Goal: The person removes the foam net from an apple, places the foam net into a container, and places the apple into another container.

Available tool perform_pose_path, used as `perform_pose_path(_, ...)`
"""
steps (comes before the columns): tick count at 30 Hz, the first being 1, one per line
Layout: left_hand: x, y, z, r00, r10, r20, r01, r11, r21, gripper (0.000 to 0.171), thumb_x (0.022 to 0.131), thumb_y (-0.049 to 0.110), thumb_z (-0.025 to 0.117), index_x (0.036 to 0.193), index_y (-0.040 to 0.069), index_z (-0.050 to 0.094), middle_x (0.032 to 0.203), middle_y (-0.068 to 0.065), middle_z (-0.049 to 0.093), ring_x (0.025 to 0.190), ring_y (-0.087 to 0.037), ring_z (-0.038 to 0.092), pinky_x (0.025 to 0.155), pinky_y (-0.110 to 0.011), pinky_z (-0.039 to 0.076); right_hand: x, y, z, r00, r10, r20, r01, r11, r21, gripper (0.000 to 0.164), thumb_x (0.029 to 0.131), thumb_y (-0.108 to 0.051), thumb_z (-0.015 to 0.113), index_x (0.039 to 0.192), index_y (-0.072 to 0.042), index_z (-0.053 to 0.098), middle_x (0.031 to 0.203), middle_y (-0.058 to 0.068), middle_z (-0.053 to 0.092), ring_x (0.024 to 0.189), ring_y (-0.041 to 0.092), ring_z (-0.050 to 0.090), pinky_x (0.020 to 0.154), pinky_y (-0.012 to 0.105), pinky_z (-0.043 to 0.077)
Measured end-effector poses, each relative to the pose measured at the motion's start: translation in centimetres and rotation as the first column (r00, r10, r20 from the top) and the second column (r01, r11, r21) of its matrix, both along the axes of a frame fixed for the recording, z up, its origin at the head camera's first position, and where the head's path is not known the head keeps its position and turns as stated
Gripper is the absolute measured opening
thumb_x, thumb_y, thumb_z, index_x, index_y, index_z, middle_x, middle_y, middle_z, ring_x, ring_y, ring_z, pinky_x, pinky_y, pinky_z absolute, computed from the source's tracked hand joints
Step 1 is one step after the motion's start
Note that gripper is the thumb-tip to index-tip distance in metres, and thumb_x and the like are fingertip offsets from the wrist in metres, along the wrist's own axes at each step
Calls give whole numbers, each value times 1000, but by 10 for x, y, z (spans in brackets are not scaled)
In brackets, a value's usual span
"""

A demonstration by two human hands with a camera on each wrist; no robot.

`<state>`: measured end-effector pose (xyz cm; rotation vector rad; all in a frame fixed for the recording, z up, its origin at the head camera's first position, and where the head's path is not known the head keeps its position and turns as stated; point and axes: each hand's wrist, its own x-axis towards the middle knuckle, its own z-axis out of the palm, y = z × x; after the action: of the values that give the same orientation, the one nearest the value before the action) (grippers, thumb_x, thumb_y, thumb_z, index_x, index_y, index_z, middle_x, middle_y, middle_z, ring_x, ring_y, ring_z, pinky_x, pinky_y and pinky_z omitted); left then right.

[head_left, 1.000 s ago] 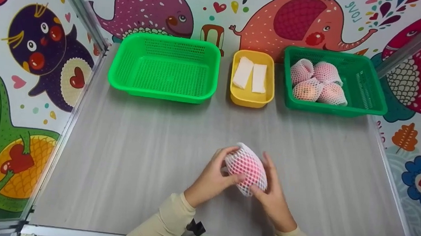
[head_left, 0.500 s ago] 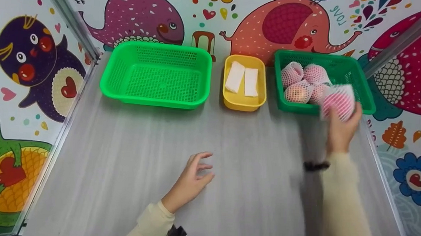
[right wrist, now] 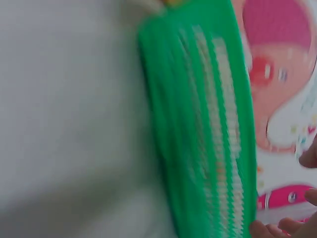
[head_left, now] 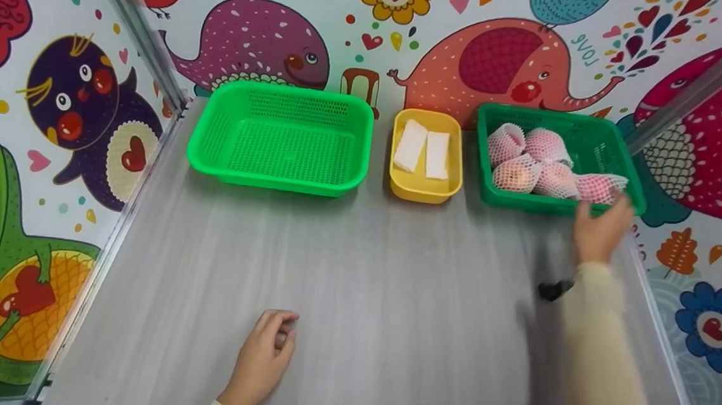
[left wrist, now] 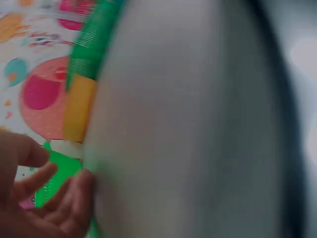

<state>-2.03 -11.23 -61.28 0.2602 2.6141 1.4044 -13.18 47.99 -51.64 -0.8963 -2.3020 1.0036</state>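
At the front right corner of the dark green basket [head_left: 526, 204], my right hand [head_left: 602, 229] is over the rim, beside a reddish fruit in a white foam net [head_left: 597, 187]. In the right wrist view the thumb [right wrist: 309, 156] stands apart from the fingers [right wrist: 287, 229], with nothing visible between them. Several other netted fruits [head_left: 517, 173] lie to the left of that one. My left hand [head_left: 261, 357] hovers over the front of the table, fingers loosely curled and holding nothing.
A bright green basket [head_left: 277, 181] stands at the back left, with nothing in it. Between the baskets is a yellow tub [head_left: 425, 194] with two white folded pieces [head_left: 437, 156]. Patterned walls and metal posts [head_left: 693, 86] border the grey table [head_left: 355, 278].
My right hand carried the netted fruit from the table front into the dark green basket and let it go. My left hand released it and drew back toward the lower left.
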Motion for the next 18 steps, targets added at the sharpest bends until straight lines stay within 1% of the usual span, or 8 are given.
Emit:
perform_pose_path(2,4,-7,-4,997,-9,-77,3,997,-79,26,95,7,66,120,13,64,116,5,57,99,-8,59,76,-24,54,24,-39,-27,994,46,-96,-46,999,1,53,99,-17,57,147,-1,42,142,22,45,130,30,43,105,44,38)
perform_pose_path(3,6,-9,-5,995,-11,-100,1,995,-105,26,94,6,67,119,14,65,115,6,57,100,-8,58,77,-24,54,39,-61,-39,990,81,-115,-85,996,-29,51,99,-14,57,145,0,44,139,23,48,127,32,46,102,46,40)
perform_pose_path(6,8,-13,-9,987,-25,-159,-3,985,-170,24,93,8,68,116,15,67,114,7,57,101,-8,56,79,-26,54,87,-119,-70,969,230,-90,-242,957,-161,48,99,-12,60,144,-1,48,140,21,51,129,33,49,103,47,42)
perform_pose_path(8,6,-11,-11,982,-47,-182,6,975,-220,23,93,11,68,116,16,67,114,8,55,102,-8,55,82,-29,53,117,-144,-85,937,350,-7,-346,922,-171,49,100,-15,62,145,-3,48,143,20,49,133,35,46,108,50,37)
perform_pose_path(11,-1,-5,-10,976,-102,-195,47,963,-266,25,95,17,68,120,16,66,115,7,54,107,-12,55,88,-34,52,151,-158,-99,861,500,94,-494,865,-85,50,98,-15,66,144,-3,49,147,22,46,138,38,39,113,55,28)
perform_pose_path(13,-11,0,-7,969,-132,-208,73,960,-269,28,95,19,68,123,16,65,116,6,54,110,-14,55,90,-36,51,164,-155,-100,822,554,130,-559,829,0,53,96,-14,69,144,-2,50,147,25,44,138,42,37,111,60,26)
perform_pose_path(15,-25,5,-1,953,-175,-246,104,956,-276,31,96,19,68,127,14,63,118,3,55,111,-17,56,90,-37,51,170,-146,-98,798,584,149,-596,801,52,54,96,-16,70,144,-2,50,147,27,44,137,44,37,109,63,26)
perform_pose_path(18,-57,9,11,907,-233,-351,120,942,-315,37,96,20,69,131,12,61,122,-3,57,113,-22,56,91,-39,51,167,-127,-89,776,605,178,-625,776,86,58,99,-26,66,148,-3,46,149,26,42,137,46,36,107,66,26)
